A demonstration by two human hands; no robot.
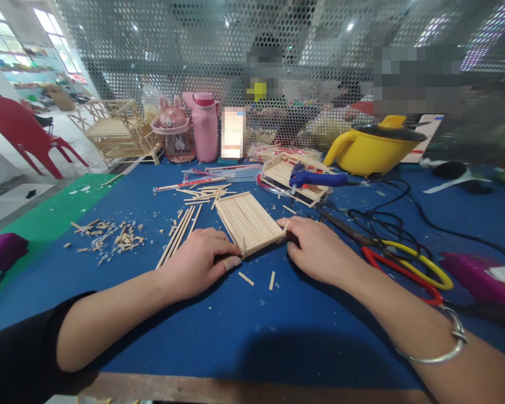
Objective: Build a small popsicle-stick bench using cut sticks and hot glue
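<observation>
A flat panel of pale wooden sticks (250, 221) lies on the blue table (219, 331), with short upright pieces at its two near corners. My left hand (200, 258) has its fingers closed at the panel's near left corner, a ring on one finger. At the near right corner, my right hand (311, 244) pinches the panel's edge and small upright piece. Two short stick pieces (246, 278) rest on the table just in front of the panel. Several long sticks (179, 235) lie beside my left hand.
A blue glue gun (315, 178) rests on another stick frame (278, 174) behind. Scissors with red and yellow handles (404, 269) and black cable lie right. Cut scraps (126, 238) are left. Pink bottle (206, 129), phone (233, 134) and yellow pot (374, 148) stand at the back.
</observation>
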